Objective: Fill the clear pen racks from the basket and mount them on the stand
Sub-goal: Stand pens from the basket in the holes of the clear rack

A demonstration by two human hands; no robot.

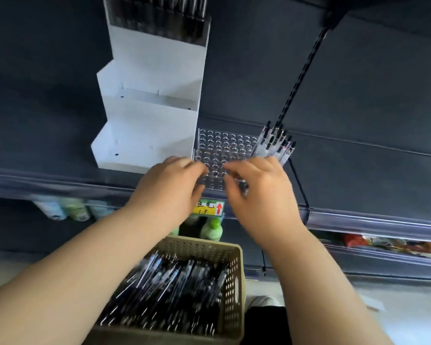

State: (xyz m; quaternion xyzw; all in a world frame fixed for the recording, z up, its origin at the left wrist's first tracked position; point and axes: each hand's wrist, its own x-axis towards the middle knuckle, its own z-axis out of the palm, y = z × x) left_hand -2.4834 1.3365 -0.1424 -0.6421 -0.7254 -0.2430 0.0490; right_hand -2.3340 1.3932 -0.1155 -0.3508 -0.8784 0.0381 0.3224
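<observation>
Now I'm steadying the clear pen rack (pixel 224 148) on the shelf (pixel 358 158), just beside the stand (pixel 147 135), my left grip (pixel 169 185) pinching its near edge; my right grip (pixel 256 192) is pinching what seems a pen (pixel 244 189), blurred. I'm aiming its tip over an empty hole, holding it upright.

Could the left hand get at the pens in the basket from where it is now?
Probably yes. The basket is open-topped below the left forearm and nothing covers its pens; the left hand must first leave the clear rack.
</observation>
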